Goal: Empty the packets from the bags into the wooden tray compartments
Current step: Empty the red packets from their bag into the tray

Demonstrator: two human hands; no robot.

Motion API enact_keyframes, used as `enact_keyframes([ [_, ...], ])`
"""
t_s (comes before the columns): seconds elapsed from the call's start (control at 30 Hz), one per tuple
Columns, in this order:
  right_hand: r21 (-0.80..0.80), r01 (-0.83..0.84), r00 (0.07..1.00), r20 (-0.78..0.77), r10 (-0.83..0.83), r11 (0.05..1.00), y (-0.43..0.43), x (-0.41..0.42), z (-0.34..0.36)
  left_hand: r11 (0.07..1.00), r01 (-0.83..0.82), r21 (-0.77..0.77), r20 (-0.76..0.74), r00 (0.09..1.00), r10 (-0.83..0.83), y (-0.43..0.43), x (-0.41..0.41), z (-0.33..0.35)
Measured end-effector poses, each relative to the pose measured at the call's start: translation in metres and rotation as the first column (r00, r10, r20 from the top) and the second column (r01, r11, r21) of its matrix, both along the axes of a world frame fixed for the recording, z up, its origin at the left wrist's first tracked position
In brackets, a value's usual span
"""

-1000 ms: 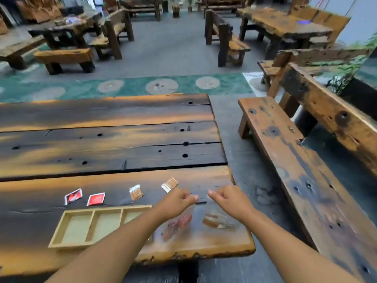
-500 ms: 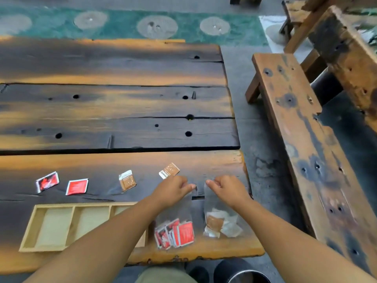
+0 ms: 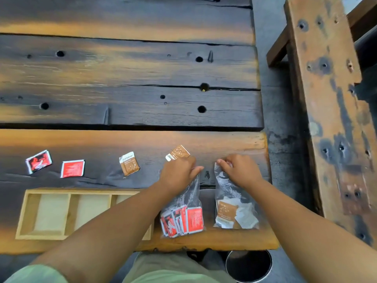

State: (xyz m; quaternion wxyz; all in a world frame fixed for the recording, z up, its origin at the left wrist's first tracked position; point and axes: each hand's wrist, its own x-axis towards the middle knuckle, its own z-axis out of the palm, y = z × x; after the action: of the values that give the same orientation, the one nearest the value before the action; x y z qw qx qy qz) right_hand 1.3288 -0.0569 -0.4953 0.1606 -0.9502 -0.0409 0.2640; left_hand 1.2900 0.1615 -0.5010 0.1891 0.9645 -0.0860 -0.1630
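Head view: the left hand (image 3: 179, 172) pinches the top of the clear bag of red packets (image 3: 182, 217), and the right hand (image 3: 240, 170) has its fingers closed on the top of the bag of brown and white packets (image 3: 232, 211) just beside it. Both bags lie on the tabletop (image 3: 130, 74) at its near edge. The wooden tray (image 3: 22, 217) sits left (compartments bare), with four loose packets (image 3: 72, 168) beyond it.

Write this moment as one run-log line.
left hand: on red-packet bag | right hand: on brown-packet bag | tray: no packets visible
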Motion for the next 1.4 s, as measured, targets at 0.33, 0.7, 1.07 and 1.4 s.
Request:
enact_keyframes([
  [0.33, 0.055, 0.03, 0.998, 0.051, -0.032, 0.998, -0.009, -0.005, 0.009, 1.0, 0.01, 0.008, 0.01, 1.0, -0.01, -0.017, 0.001, 0.008],
  [0.7, 0.198, -0.081, 0.987, 0.151, 0.051, 0.977, -0.013, -0.033, 0.057, 0.979, -0.194, 0.067, 0.102, 0.977, 0.187, -0.005, -0.049, 0.052],
  [1.07, 0.262, -0.184, 0.983, 0.064, 0.173, 0.947, -0.008, -0.118, 0.085, 0.908, -0.413, -0.064, 0.024, 0.909, 0.415, -0.015, -0.153, 0.086],
  [1.4, 0.367, -0.124, 0.99, -0.016, 0.14, 0.922, 0.013, -0.15, 0.081, 0.898, -0.429, -0.097, -0.049, 0.903, 0.427, -0.014, -0.173, 0.092],
])
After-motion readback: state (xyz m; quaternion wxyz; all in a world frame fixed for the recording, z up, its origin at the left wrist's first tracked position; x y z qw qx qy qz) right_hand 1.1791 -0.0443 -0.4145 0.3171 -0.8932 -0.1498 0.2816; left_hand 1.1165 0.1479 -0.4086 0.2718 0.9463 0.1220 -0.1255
